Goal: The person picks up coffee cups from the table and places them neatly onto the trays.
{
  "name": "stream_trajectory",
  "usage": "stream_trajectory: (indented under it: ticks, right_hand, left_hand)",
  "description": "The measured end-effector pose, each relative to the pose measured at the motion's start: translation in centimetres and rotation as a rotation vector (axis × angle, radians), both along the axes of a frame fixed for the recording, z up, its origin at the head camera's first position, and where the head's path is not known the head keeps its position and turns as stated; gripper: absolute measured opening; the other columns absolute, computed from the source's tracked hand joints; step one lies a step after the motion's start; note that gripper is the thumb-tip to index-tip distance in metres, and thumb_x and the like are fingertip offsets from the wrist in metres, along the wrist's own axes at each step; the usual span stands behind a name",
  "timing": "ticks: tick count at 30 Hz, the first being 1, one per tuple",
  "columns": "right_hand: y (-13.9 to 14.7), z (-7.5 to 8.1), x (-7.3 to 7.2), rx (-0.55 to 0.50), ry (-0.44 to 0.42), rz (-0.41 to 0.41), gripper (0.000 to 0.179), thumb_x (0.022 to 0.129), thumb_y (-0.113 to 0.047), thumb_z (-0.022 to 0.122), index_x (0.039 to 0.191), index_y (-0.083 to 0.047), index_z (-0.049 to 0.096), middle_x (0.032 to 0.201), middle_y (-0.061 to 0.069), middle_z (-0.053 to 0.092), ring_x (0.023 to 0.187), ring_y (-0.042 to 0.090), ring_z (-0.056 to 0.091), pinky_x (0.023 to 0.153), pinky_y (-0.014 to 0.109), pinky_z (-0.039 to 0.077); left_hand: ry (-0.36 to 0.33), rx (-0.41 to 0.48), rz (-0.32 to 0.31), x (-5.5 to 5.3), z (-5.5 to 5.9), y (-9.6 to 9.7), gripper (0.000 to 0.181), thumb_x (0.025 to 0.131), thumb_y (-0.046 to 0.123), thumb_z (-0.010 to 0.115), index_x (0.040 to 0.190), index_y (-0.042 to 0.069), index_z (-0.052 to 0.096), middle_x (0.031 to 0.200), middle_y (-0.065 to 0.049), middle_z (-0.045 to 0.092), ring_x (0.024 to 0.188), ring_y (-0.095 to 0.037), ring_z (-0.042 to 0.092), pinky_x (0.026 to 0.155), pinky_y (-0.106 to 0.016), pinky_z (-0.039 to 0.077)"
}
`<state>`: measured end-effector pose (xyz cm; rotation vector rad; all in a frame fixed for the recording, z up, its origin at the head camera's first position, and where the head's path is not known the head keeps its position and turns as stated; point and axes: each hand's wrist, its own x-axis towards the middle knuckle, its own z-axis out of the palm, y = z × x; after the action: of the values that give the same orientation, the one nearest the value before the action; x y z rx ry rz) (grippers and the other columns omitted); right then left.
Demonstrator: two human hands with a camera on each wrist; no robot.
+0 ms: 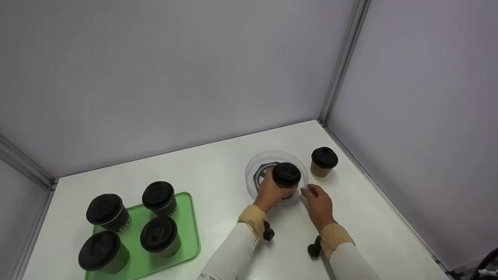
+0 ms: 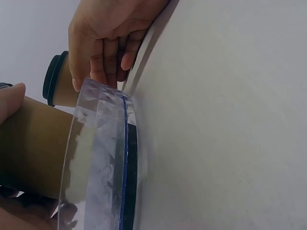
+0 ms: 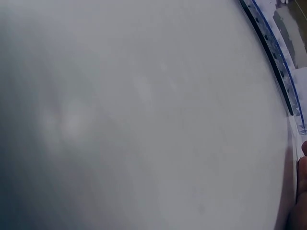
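My left hand (image 1: 271, 193) grips a brown paper coffee cup (image 1: 286, 174) with a black lid. The cup stands upright, at or just above the floor of a clear round tray (image 1: 249, 179); whether its base touches is hidden. In the left wrist view the cup (image 2: 36, 143) shows between thumb and fingers, partly behind the tray's faceted clear wall (image 2: 103, 148). At the tray's right rim is my right hand (image 1: 320, 206), its thumb on the inner side and fingers outside, holding the edge. The right wrist view catches only fingertips (image 3: 302, 175) beside the tray.
Another lidded cup (image 1: 323, 161) stands right of the tray, near the side wall. At the left, a green tray (image 1: 191, 229) carries several cups with black lids. Grey panels (image 1: 186, 77) enclose the white table (image 1: 218, 179) at the back and sides.
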<state>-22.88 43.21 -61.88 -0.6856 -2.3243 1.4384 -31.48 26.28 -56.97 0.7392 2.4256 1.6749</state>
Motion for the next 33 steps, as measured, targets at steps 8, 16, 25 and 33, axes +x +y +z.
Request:
stream_trajectory:
  ticks: [8, 16, 25, 33]
  right_hand:
    - [0.0, 0.1, -0.1, -0.007, -0.004, -0.002, 0.051, 0.093, -0.046, 0.062, 0.129, -0.010, 0.059, 0.122, 0.007, 0.062, 0.119, 0.024, 0.053, 0.100, 0.044, 0.040]
    - [0.1, 0.0, -0.2, -0.011, -0.017, -0.003, 0.049, 0.094, -0.044, 0.063, 0.129, -0.010, 0.059, 0.124, 0.007, 0.061, 0.121, 0.024, 0.052, 0.102, 0.044, 0.039]
    - [0.4, -0.2, -0.6, -0.022, -0.023, -0.011, 0.048, 0.094, -0.043, 0.062, 0.129, -0.009, 0.058, 0.125, 0.007, 0.060, 0.120, 0.023, 0.052, 0.101, 0.044, 0.039]
    - [0.4, -0.2, -0.6, -0.010, -0.032, -0.010, 0.049, 0.094, -0.043, 0.062, 0.130, -0.009, 0.058, 0.126, 0.008, 0.060, 0.121, 0.024, 0.051, 0.102, 0.045, 0.038]
  left_hand:
    - [-0.028, -0.029, -0.010, 0.0, -0.1, -0.3, 0.094, 0.069, 0.028, 0.090, 0.142, 0.004, 0.034, 0.133, -0.012, 0.053, 0.123, -0.020, 0.050, 0.103, -0.036, 0.038]
    - [-0.008, -0.091, -0.034, -0.5, -0.1, -0.9, 0.093, 0.068, 0.029, 0.090, 0.141, 0.005, 0.038, 0.132, -0.010, 0.054, 0.122, -0.020, 0.050, 0.104, -0.037, 0.038]
    - [0.069, -0.167, -0.019, -0.8, -0.4, -0.9, 0.094, 0.069, 0.034, 0.089, 0.141, 0.002, 0.038, 0.130, -0.012, 0.056, 0.121, -0.022, 0.052, 0.103, -0.037, 0.039]
    - [0.059, -0.157, -0.031, -0.7, -0.4, -1.4, 0.095, 0.068, 0.034, 0.090, 0.142, 0.005, 0.037, 0.133, -0.009, 0.054, 0.124, -0.020, 0.049, 0.106, -0.036, 0.036]
